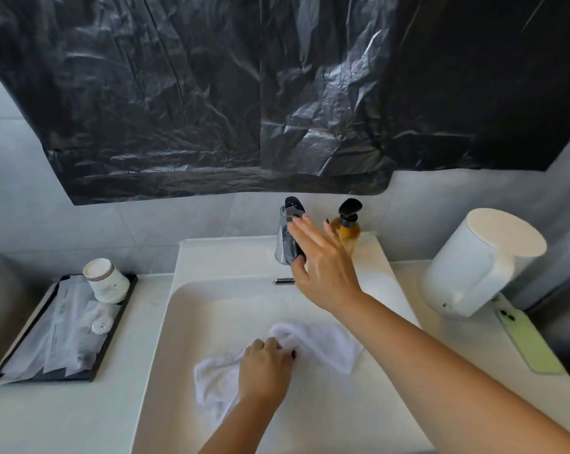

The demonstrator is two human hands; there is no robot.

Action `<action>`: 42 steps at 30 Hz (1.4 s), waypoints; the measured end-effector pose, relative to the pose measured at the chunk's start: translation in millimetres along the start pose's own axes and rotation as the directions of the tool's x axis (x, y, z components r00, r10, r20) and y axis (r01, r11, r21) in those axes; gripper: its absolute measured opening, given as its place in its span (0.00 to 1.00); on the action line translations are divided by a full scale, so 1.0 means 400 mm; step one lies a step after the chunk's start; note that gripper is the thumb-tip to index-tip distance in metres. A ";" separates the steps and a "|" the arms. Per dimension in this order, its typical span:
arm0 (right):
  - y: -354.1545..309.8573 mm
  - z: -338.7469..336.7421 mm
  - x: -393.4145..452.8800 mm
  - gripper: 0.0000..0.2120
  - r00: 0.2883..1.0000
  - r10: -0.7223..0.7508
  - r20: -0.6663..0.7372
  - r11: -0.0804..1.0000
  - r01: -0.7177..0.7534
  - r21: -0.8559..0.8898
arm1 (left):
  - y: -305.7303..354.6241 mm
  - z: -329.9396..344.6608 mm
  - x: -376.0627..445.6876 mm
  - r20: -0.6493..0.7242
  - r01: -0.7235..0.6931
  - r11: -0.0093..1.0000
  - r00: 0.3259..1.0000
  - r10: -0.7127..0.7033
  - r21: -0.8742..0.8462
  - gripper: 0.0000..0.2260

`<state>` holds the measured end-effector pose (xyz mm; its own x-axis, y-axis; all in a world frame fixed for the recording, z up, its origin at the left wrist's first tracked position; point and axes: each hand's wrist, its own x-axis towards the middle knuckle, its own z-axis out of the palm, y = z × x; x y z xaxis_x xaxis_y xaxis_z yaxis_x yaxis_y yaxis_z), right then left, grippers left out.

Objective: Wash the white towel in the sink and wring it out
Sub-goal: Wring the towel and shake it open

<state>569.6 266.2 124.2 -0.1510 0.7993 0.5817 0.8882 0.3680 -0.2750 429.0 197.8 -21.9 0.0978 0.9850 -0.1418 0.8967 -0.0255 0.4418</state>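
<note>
the white towel [323,345] lies crumpled and wet-looking in the basin of the sink [185,309], bunched at its middle where the left hand [265,368] grips it; the right hand [323,267], fingers spread, reaches at the faucet [288,237]

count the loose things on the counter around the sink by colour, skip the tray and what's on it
Amber: 1, the soap bottle with a black pump
White: 1, the dispenser
Green: 1, the phone
Total: 3
</note>
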 end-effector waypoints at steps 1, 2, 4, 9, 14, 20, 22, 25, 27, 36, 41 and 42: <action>-0.005 -0.004 -0.017 0.25 1.000 -0.003 0.016 1.000 0.003 0.006 | 0.002 -0.005 -0.007 -0.025 -0.021 0.999 0.999 0.020 -0.029 0.20; -0.012 -0.007 -0.046 0.26 1.000 0.004 0.025 1.000 -0.005 0.024 | 0.009 -0.017 -0.014 -0.059 -0.049 0.997 0.997 0.045 -0.064 0.14; -0.025 -0.007 -0.144 0.25 0.998 0.054 0.018 0.995 -0.056 0.086 | 0.023 -0.039 -0.027 -0.176 -0.149 0.985 0.975 0.133 -0.084 0.06; -0.001 0.017 -0.364 0.32 0.906 0.102 0.410 0.963 -0.194 0.187 | 0.037 -0.091 -0.042 -0.393 -0.363 0.921 0.874 0.284 -0.140 0.06; 0.010 -0.001 -0.330 0.25 0.871 0.087 0.483 0.884 -0.291 0.365 | 0.060 -0.217 -0.056 -0.522 -0.477 0.868 0.781 0.343 -0.143 0.03; -0.024 -0.065 -0.253 0.22 0.867 0.019 0.499 0.833 -0.289 0.471 | 0.070 -0.347 -0.082 -0.419 -0.515 0.827 0.817 0.396 -0.223 0.17; -0.032 -0.080 -0.231 0.18 0.846 0.017 0.532 0.843 -0.298 0.448 | 0.081 -0.376 -0.095 -0.362 -0.486 0.850 0.844 0.395 -0.205 0.12; -0.034 -0.100 -0.210 0.15 0.815 0.026 0.579 0.891 -0.282 0.357 | 0.074 -0.372 -0.104 -0.235 -0.377 0.914 0.911 0.339 -0.146 0.02; -0.040 -0.104 -0.214 0.14 0.773 0.035 0.634 0.927 -0.262 0.268 | 0.056 -0.341 -0.112 -0.177 -0.318 0.942 0.939 0.296 -0.111 0.01; -0.039 -0.125 -0.297 0.04 0.796 0.000 0.605 0.981 -0.116 0.154 | 0.012 -0.151 -0.188 -0.020 -0.139 0.889 0.989 0.145 -0.436 0.08; 0.007 -0.132 -0.292 0.12 0.936 0.059 0.348 0.998 -0.060 -0.008 | 0.056 -0.197 -0.147 -0.168 -0.261 0.927 0.960 0.222 -0.269 0.07; 0.014 -0.134 -0.288 0.14 0.963 0.056 0.265 0.998 -0.049 -0.033 | 0.070 -0.218 -0.138 -0.203 -0.294 0.927 0.947 0.250 -0.233 0.07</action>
<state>615.2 150.8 96.8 -0.2105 0.9160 0.3414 0.9083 0.3124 -0.2781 411.2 157.7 75.3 0.2291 0.9608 0.1559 0.7020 -0.2741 0.6573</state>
